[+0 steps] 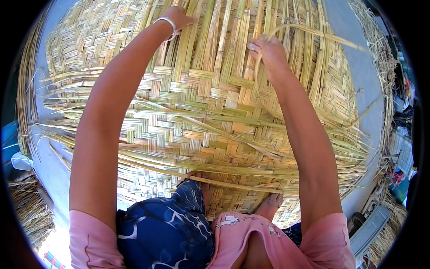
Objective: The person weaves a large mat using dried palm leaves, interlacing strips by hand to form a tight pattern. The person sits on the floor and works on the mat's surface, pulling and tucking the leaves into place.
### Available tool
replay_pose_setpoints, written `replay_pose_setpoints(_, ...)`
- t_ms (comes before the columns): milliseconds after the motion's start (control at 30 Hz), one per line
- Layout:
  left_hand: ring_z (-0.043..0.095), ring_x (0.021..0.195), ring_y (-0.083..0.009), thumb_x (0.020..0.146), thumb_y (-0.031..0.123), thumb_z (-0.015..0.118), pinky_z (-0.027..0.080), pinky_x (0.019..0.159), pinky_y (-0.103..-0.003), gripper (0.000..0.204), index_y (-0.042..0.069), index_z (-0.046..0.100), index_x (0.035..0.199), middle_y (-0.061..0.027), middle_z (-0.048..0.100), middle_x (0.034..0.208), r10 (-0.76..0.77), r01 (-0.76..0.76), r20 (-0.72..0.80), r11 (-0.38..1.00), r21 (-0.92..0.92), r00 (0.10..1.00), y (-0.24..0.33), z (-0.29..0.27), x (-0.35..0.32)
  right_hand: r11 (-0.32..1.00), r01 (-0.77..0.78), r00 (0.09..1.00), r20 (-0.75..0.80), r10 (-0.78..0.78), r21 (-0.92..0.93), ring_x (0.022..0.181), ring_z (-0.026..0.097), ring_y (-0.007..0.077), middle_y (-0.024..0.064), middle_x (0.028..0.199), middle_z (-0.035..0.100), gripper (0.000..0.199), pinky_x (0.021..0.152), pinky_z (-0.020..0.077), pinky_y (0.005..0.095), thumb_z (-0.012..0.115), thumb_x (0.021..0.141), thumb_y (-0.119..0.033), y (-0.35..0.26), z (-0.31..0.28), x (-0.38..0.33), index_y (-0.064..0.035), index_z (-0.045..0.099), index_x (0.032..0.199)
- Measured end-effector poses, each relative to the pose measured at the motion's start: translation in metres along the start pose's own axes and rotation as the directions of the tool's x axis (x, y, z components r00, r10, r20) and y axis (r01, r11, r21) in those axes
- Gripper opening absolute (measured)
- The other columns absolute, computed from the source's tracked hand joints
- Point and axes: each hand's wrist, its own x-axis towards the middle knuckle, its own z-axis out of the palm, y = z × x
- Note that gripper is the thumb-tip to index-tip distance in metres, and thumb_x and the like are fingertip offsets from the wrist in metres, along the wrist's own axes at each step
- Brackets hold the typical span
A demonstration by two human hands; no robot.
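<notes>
A large mat (pixel 228 143) of flat, split reed strips lies under me, woven in a zigzag pattern. Across its far part run long loose strips (pixel 219 45), pointing away from me. My right hand (pixel 272 56) pinches a thin, pale reed strip (pixel 309 29), which arches over to the right, its tail dropping toward the weave. At the far left of these strips is my left hand (pixel 177 20), with white bangles on the wrist. Its fingers are curled down onto the strips; what lies in them is hidden.
More loose strips (pixel 215 119) cross the mat sideways near me. My bare feet (pixel 271 204) rest on its near part. Grey floor (pixel 371 89) borders the mat. Bundled reeds (pixel 27 80) lie at left, dry straw (pixel 376 40) and a grey-blue case (pixel 371 228) at right.
</notes>
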Motion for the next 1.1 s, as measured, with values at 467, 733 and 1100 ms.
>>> replay_pose_setpoints(467,0.064,0.094,-0.0286,0.084,0.022,0.058,0.051,0.083,-0.041,0.03,0.01,0.061,0.112,-0.016,0.067,0.098,0.242,-0.229,0.015,0.894,0.385,0.97,-0.002,0.005,-0.027,0.816,-0.156,0.973,0.057,0.225,-0.556,0.085,0.064,0.0242,0.0178,0.103,0.061,0.03,0.07,0.0535,0.0385,0.045,0.092,-0.02,-0.017,0.023,0.048,0.0023,0.051,0.11)
replay_pose_setpoints(733,0.059,0.078,-0.0167,0.081,0.019,0.067,0.059,0.069,-0.035,0.049,-0.001,0.048,0.122,-0.0024,0.057,0.098,0.021,0.217,0.39,0.802,-0.556,0.921,0.002,-0.022,-0.029,0.991,-0.021,0.982,0.184,0.046,-0.131,0.107,0.054,0.0238,0.0152,0.122,0.05,0.044,0.086,0.0464,0.0407,0.045,0.093,-0.022,-0.003,0.01,0.025,0.004,0.038,0.129)
replay_pose_setpoints(1100,0.059,0.088,-0.0205,0.073,0.048,0.073,0.054,0.069,-0.039,0.054,0.003,0.065,0.102,-0.0051,0.065,0.092,-0.071,0.08,0.336,0.997,-0.013,0.939,0.038,-0.004,-0.027,0.965,-0.138,0.988,0.103,0.117,0.221,0.077,0.053,0.0122,0.0024,0.091,0.054,0.016,0.067,0.0436,0.0334,0.044,0.093,-0.019,-0.005,0.013,-0.009,-0.0092,0.049,0.105)
